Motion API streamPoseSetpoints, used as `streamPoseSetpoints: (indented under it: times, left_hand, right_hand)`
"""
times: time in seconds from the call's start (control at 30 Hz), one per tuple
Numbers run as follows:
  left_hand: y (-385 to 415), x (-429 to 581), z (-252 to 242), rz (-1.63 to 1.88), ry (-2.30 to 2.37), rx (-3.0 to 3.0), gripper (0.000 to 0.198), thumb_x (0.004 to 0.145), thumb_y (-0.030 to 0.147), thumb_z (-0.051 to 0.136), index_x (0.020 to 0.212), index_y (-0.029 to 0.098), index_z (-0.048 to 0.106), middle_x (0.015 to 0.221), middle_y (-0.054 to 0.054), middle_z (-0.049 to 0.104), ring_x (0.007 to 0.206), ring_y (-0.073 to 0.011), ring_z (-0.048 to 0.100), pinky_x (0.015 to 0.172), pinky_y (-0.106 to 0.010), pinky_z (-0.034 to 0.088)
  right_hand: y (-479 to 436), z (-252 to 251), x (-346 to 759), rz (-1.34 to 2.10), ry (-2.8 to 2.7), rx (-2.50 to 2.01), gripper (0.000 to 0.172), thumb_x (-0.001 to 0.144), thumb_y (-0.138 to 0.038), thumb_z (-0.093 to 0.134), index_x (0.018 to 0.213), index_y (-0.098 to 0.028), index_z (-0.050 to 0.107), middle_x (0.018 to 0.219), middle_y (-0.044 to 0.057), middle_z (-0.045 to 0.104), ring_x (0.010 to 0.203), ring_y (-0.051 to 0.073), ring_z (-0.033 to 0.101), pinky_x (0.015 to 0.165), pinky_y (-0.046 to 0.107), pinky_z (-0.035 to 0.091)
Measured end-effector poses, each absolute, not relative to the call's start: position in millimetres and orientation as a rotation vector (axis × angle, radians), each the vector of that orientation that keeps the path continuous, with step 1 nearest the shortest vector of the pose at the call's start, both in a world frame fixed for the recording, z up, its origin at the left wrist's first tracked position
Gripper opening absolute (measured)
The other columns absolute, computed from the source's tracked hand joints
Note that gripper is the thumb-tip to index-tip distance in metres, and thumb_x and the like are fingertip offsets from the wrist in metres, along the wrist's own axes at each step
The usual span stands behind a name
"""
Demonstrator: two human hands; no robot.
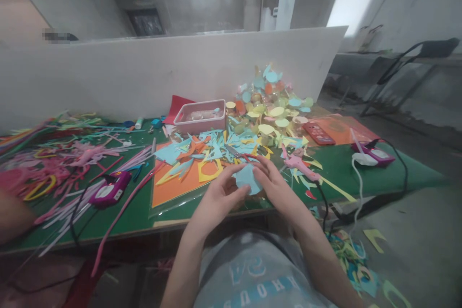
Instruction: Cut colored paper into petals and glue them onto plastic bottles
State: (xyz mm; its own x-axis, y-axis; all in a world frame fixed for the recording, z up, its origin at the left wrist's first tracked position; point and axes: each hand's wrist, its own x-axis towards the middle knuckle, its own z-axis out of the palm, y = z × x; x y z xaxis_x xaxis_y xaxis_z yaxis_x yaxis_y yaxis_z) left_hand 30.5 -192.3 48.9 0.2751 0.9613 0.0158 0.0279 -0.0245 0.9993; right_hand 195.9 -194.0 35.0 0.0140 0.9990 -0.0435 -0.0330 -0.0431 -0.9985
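Observation:
A light-blue piece of paper is held between both hands close to the table's front edge. From the left, the fingers and thumb of my left hand close on it. My right hand grips its other side, fingers curled over the top. Just beyond the hands lie what look like scissors, partly covered by the right fingers. Orange sheets with blue, yellow and orange paper scraps spread behind and left of my hands. To the right rests a pink glue gun with a black cord.
Behind the scraps stand a pink bin and a heap of paper-covered round pieces. A red phone and purple devices lie on the green table. Another person's arm reaches in at left. A white board borders the back.

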Motion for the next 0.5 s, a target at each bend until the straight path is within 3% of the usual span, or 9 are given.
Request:
streamPoseSetpoints:
  times: [0.17, 0.5]
  left_hand:
    - [-191.8, 32.8, 45.5, 0.991, 0.953, 1.428, 0.045, 0.08, 0.033, 0.075, 0.123, 0.023, 0.066, 0.11, -0.006, 0.07, 0.093, -0.0204, 0.066, 0.08, -0.028, 0.052]
    - [-188.0, 33.3, 42.6, 0.97, 0.947, 1.511, 0.045, 0.083, 0.033, 0.071, 0.126, 0.021, 0.062, 0.12, -0.009, 0.066, 0.101, -0.022, 0.065, 0.088, -0.032, 0.052]
  right_hand:
    - [-191.1, 33.9, 196.0, 1.235, -1.134, -1.226, 0.071, 0.083, -0.062, 0.06, 0.138, -0.02, 0.044, 0.137, 0.015, 0.056, 0.121, 0.028, 0.059, 0.093, 0.04, 0.055]
    - [-189.4, 26.0, 197.5, 1.226, -1.133, -1.173, 0.061, 0.085, -0.058, 0.063, 0.131, -0.021, 0.049, 0.125, 0.012, 0.06, 0.11, 0.026, 0.061, 0.083, 0.037, 0.056]
